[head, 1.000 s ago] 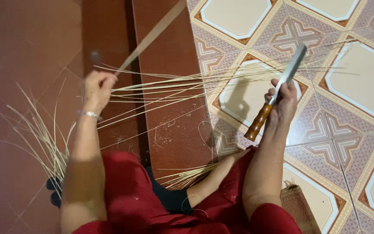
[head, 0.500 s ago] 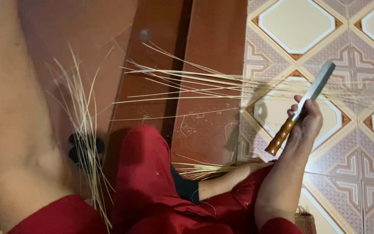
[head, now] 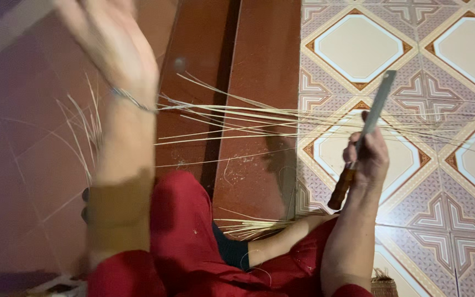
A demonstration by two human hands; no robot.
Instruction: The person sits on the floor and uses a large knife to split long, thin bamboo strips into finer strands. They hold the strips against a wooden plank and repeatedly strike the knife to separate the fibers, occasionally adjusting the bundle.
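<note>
My right hand (head: 368,159) grips a knife by its brown wooden handle (head: 341,190), with the flat grey blade (head: 379,102) pointing up and away over the patterned tiles. Long thin pale straw strips (head: 237,113) fan out across the floor from left to right, passing under the blade. My left hand (head: 119,47) is raised high at the upper left, blurred by motion, a thin bracelet (head: 130,99) on its wrist. Whether it holds a strip is not visible through the blur. Red clothing (head: 188,236) covers my legs at the bottom.
A dark red-brown step (head: 259,60) runs up the middle, with dark red floor on the left and patterned tiles (head: 358,47) on the right. More strips lie at the left (head: 86,132) and bunched by my leg (head: 251,225). A small woven basket (head: 383,283) sits at the bottom edge.
My left arm has swung up from low at the left to high in the view. The view has shifted slightly. My right hand keeps the knife in about the same pose.
</note>
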